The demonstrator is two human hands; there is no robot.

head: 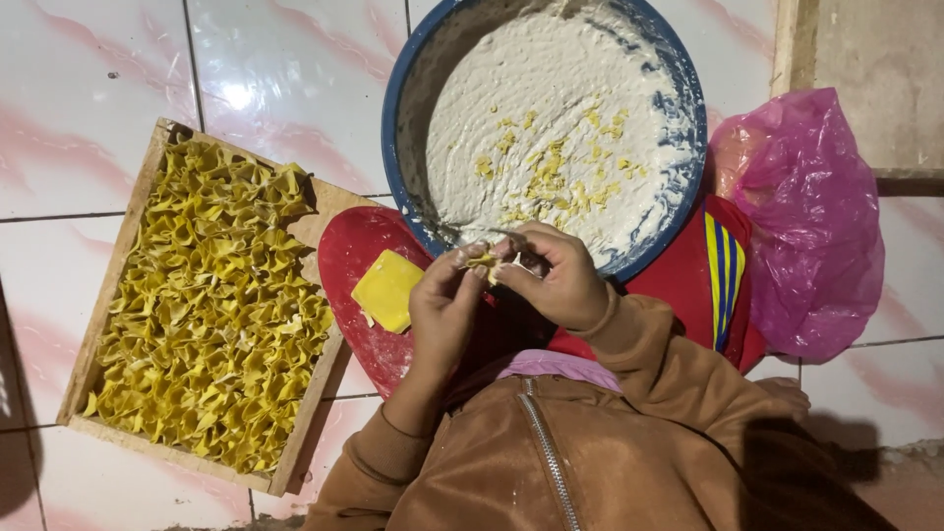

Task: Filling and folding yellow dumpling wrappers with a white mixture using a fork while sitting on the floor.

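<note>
Dumplings, folded and yellow, fill the wooden tray (98, 324) at left. A stack of yellow wrappers (387, 289) waits on the red plate (359, 246). Centre frame, the left hand (444, 305) and right hand (562, 280) pinch one small wrapper (484, 263), both grips clenched on it; pressing the edges evenly would likely seal it. Pale filling coats the blue basin (393, 108) above.

One package is visible: a crumpled, translucent pink plastic bag (801, 221) lying on the tiled floor (88, 88), just beside the right rim of the blue basin (393, 108).
</note>
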